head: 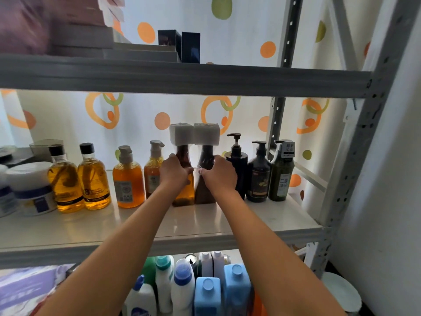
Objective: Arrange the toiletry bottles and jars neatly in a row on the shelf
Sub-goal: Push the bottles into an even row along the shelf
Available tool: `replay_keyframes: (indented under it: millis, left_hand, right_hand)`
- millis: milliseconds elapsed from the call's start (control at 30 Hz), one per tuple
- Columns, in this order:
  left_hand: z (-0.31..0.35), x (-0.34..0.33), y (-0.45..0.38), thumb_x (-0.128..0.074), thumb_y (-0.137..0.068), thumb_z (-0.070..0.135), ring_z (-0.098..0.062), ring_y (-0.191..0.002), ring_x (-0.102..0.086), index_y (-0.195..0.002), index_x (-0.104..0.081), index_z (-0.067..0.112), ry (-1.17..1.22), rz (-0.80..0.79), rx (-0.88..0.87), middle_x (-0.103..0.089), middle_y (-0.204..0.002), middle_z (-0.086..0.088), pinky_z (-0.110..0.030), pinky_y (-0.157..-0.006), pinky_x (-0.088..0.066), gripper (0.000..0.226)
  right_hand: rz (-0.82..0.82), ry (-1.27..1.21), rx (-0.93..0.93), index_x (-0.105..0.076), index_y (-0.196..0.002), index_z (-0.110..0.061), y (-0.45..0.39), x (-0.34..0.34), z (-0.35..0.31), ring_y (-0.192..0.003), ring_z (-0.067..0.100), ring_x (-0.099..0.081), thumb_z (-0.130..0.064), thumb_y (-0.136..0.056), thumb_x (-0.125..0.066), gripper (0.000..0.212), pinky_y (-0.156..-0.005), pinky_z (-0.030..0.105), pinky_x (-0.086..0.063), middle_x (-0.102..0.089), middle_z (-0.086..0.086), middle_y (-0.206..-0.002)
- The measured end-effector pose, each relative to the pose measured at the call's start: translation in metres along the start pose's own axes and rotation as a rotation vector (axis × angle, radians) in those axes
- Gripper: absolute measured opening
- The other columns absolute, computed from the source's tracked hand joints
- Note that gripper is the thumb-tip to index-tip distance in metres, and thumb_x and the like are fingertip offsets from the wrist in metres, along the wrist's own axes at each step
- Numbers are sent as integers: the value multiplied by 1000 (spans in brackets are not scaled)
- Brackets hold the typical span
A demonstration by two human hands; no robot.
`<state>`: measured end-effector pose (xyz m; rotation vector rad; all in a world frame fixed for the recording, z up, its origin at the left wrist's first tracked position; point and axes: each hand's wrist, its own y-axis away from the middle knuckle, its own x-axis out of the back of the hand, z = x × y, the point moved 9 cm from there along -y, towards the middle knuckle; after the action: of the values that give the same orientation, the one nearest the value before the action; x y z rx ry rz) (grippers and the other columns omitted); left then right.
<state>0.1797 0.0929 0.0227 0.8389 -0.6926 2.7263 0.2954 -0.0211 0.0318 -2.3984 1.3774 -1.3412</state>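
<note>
Holding two wrapped bottles side by side in the middle of the shelf (205, 226). Left hand (174, 173) wrapped tight around the amber wrapped bottle (183, 192). Right hand (219, 173) wrapped tight around the dark brown wrapped bottle (206, 192), just at 3 o'clock from the amber one. Both touching, both standing up, both with white foam caps (194, 134) on top.

Looks nearly done. Already lined up toward 9 o'clock: a short pump bottle (128, 183), a taller pump bottle (155, 165) partly hidden behind the left hand, then two round amber bottles with black caps (79, 181), then white jars (29, 188) at the far end. Already lined up toward 3 o'clock: a black pump bottle (238, 160), a dark pump bottle (258, 174) and a green bottle (281, 174), close together and upright.

Still left, most likely: letting go of the middle pair once they sit even with the rest. White jars at 9 o'clock sit a bit more forward than the bottles and may need a push back. Far left end cut off, so cannot tell what else waits there. Cleaning bottles (205, 288) on the shelf below at 6 o'clock seem like a different lot.
</note>
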Motion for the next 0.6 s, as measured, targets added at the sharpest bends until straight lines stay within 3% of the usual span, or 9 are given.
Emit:
replay_keyframes:
  millis: [233,367,467,600]
  left_hand:
    - [1,-11,-2,-73,-84,22,-17,-62,-68,-104,-50,15,142,-122,-25,-61,-93,-3,-23,-52,-53,31]
    - [-5,-12,-1,-72,-85,22,-19,-62,-68,-116,-52,12,215,-105,-39,-59,-99,2,-24,-52,-55,38]
    - [-6,-9,4,-71,-86,19,-17,-60,-69,-112,-54,9,291,-75,-21,-62,-94,0,-19,-45,-50,32]
    - [-4,-6,14,-67,-88,10,-17,-65,-69,-118,-52,7,348,-40,-18,-59,-91,3,-16,-42,-49,34]
  right_hand:
    - [83,33,-7,-62,-113,-10,2,10,8,-101,25,-68,-32,-89,-69,33,-75,28,-48,-71,7,-108]
    - [77,41,10,-62,-114,-10,3,9,6,-99,24,-69,-36,-90,-68,35,-74,26,-49,-70,6,-107]
    - [57,31,16,-59,-116,-12,5,7,6,-100,24,-67,-43,-89,-66,42,-72,27,-47,-69,5,-108]
    - [103,-2,47,-55,-125,-13,14,17,5,-107,22,-65,-31,-90,-66,40,-81,27,-49,-64,5,-120]
